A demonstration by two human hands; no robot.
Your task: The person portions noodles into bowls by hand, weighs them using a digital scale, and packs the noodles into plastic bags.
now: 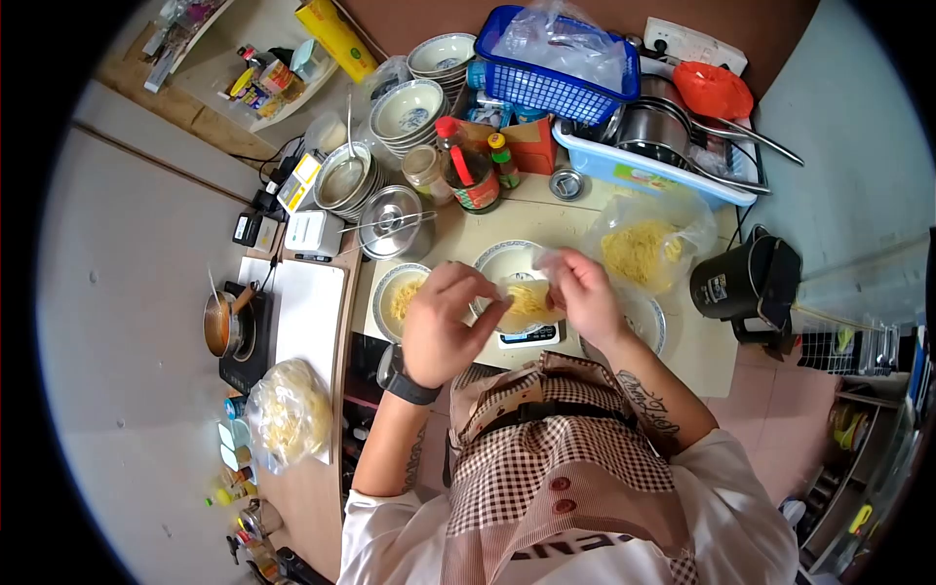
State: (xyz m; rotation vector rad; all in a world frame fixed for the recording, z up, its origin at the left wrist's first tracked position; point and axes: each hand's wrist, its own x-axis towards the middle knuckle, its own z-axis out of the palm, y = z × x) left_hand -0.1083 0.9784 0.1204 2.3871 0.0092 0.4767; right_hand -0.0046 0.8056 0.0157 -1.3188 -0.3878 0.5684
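Note:
Between my two hands hangs a small clear plastic bag [534,314] with yellow noodles inside. My left hand [444,322], wearing a dark watch, is closed in a pinch at the bag's left edge. On the other side my right hand [585,300] pinches the bag's upper right part. Behind and partly under the bag is a patterned white bowl [507,255], and a digital scale [529,336] shows below its near rim. Another bowl [383,297] with noodles stands left, half covered by my left hand. A third bowl [651,322] is partly hidden behind my right forearm.
A large open bag of noodles [639,253] lies at right, near a black kettle [746,288]. Behind stand sauce bottles [471,175], a lidded metal pot [392,222], stacked bowls [408,109] and a blue basket [556,83]. A pan [222,327] and bagged food [290,414] sit left.

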